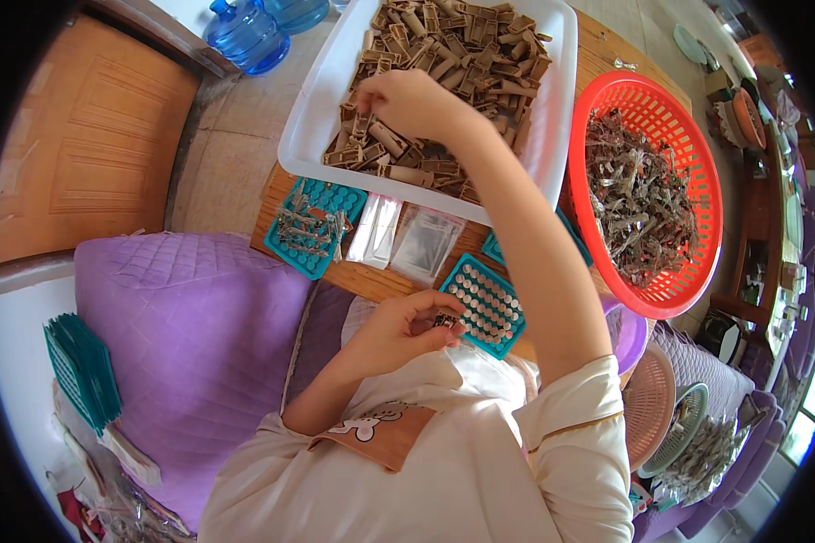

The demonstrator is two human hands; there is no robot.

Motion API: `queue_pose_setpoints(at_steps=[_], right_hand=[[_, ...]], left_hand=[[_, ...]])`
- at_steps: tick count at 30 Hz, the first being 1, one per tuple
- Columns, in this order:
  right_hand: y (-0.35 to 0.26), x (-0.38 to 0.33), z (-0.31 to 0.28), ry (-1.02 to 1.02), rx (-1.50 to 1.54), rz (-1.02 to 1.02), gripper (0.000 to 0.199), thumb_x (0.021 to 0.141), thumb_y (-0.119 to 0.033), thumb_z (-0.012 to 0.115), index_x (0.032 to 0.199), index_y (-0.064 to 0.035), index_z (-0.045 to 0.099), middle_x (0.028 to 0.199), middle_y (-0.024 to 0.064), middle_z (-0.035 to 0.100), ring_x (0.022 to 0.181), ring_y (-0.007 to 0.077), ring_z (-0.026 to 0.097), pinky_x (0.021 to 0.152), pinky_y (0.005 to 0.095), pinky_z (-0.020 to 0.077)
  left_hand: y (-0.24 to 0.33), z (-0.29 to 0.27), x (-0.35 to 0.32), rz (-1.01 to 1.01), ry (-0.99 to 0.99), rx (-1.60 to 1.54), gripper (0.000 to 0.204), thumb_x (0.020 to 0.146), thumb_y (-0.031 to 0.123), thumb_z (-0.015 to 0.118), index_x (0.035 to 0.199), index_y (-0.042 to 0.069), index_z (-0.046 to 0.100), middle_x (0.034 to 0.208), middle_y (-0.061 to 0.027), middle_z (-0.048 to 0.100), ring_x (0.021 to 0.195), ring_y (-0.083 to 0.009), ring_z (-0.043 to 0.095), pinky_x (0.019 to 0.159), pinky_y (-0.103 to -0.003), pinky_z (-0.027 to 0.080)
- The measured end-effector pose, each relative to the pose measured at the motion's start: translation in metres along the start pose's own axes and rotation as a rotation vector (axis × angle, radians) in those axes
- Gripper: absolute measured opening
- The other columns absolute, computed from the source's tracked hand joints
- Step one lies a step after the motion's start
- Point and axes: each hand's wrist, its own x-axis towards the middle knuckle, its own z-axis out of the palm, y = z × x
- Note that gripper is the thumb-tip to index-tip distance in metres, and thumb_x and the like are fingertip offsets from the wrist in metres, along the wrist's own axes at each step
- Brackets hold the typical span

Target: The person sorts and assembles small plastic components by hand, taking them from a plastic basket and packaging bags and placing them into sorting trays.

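My left hand [400,333] is in front of my body, its thumb and fingers closed on a small dark piece with shiny metal bits [445,320]. My right arm reaches away over the table to a large white plastic tub [310,145]. Inside the tub lies a heap of tan plastic parts [462,54], some tube-shaped and some like open frames. The fingers of my right hand [406,103] are bent down at the heap's left side, pinching a tan part [364,121]. Close to my left hand lies a teal tray [469,337] with rows of small round pale pieces.
A red basket [711,195] full of small clear-and-dark parts stands right of the tub. Near the tub's front edge lie another teal tray [310,262] bearing silvery parts and clear plastic bags [426,244]. A purple quilted sofa [190,308] is at left.
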Motion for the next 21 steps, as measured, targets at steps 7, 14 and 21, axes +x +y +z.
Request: queue_pose_setpoints(at_steps=[7, 14, 21], right_hand=[[0.004, -0.033, -0.007, -0.637, 0.039, 0.420, 0.024, 0.078, -0.016, 0.046, 0.095, -0.0061, 0.059, 0.084, 0.0097, 0.061, 0.073, 0.0238, 0.058, 0.067, 0.0321, 0.0454], [0.011, -0.034, 0.006, -0.536, -0.410, 0.292, 0.026, 0.077, -0.016, 0.044, 0.095, -0.0076, 0.060, 0.094, 0.0126, 0.059, 0.086, 0.0304, 0.055, 0.078, 0.0369, 0.0432], [0.018, -0.050, -0.024, -0.166, -0.191, 0.273, 0.022, 0.071, -0.015, 0.050, 0.087, -0.0094, 0.064, 0.081, 0.0149, 0.061, 0.079, 0.0292, 0.058, 0.072, 0.0348, 0.0456]], left_hand=[[-0.003, -0.007, 0.001, 0.008, 0.016, 0.022, 0.029, 0.078, -0.001, 0.054, 0.106, -0.001, 0.047, 0.093, -0.0068, 0.055, 0.088, -0.0117, 0.055, 0.070, -0.023, 0.046], [0.003, -0.009, 0.004, 0.015, -0.008, 0.086, 0.029, 0.078, 0.000, 0.053, 0.107, -0.001, 0.046, 0.092, -0.0073, 0.055, 0.088, -0.0119, 0.055, 0.072, -0.023, 0.046], [0.002, -0.008, 0.001, 0.008, 0.047, 0.084, 0.030, 0.077, -0.002, 0.053, 0.106, -0.001, 0.046, 0.093, -0.0090, 0.055, 0.087, -0.0134, 0.055, 0.074, -0.025, 0.047]])
